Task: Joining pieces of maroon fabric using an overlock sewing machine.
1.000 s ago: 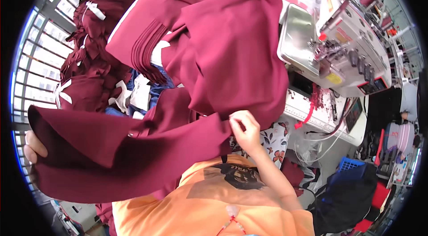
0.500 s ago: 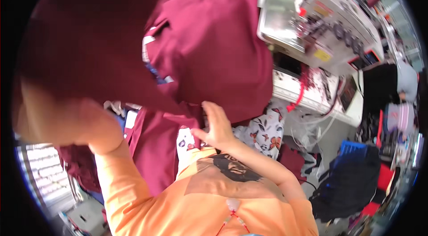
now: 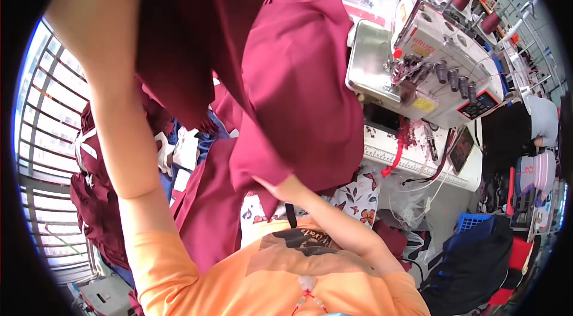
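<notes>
My left hand (image 3: 98,14) is raised high at the upper left, blurred, with a dark shaded stretch of maroon cloth hanging from it. Its fingertips are hidden by that cloth. Near my waist, my right hand (image 3: 285,189) pinches a lower edge of the maroon cloth (image 3: 298,89), its fingers partly covered by a fold. The cloth runs up the middle of the view, drapes over my lap and falls between my hands. Under it shows a white garment (image 3: 358,196) with butterflies and leaves on it.
To the right stands a white overlock sewing machine (image 3: 441,47) with a metal plate (image 3: 373,56) and maroon thread cones. Small scissors and a phone (image 3: 462,149) lie on its table. Maroon garments (image 3: 98,214) are heaped at left by a barred window (image 3: 48,113). Dark cloth covers a blue basket (image 3: 473,222).
My left hand has swung upward, lifting the cloth with it. My right hand, spread beside the cloth before, has closed on its edge.
</notes>
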Demonstrator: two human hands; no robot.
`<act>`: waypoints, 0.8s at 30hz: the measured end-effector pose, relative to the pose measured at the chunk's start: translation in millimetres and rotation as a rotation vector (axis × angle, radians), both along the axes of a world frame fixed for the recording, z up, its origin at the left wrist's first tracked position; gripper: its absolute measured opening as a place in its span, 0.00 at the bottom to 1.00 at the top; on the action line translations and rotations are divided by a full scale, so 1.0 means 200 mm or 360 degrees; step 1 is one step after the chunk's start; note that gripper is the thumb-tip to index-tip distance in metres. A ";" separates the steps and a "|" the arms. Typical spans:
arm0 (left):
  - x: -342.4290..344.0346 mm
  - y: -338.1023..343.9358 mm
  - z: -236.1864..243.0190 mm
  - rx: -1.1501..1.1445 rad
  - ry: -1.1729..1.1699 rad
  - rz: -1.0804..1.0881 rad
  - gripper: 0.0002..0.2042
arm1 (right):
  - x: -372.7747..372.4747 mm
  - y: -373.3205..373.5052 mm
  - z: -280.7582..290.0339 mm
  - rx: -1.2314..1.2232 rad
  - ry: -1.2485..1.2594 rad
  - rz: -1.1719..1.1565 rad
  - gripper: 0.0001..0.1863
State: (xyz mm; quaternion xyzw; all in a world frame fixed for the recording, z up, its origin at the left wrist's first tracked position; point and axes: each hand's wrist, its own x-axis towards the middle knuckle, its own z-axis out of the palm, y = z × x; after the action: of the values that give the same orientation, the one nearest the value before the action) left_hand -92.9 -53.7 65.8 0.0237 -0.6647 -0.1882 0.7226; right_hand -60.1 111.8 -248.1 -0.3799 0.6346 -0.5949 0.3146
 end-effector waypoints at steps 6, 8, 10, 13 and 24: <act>-0.11 -0.76 -0.11 -0.0063 -0.0432 0.0531 0.15 | -0.28 0.76 0.60 0.0028 -0.0479 0.0048 0.17; -0.31 -0.70 -0.25 -0.0162 -0.0732 0.0187 0.12 | -0.34 0.78 0.72 0.0731 0.0142 0.0461 0.17; -0.55 -0.61 -0.47 -0.0407 -0.0976 0.0039 0.10 | -0.39 0.71 0.71 0.1458 0.0744 0.0954 0.18; -0.77 -0.29 -0.81 0.0439 -0.1611 -0.1092 0.10 | -0.46 0.65 0.73 0.1605 0.1256 0.0473 0.19; -0.81 -0.14 -1.28 0.0852 -0.1240 -0.1260 0.07 | -1.54 -0.39 0.77 0.0910 0.1574 -0.1330 0.26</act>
State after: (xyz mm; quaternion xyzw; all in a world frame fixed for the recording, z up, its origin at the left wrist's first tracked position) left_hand -255.8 -82.6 -190.2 0.0228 -0.7680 -0.5799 0.2708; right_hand -368.3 33.6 -93.7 -0.2326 0.9272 -0.2335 -0.1779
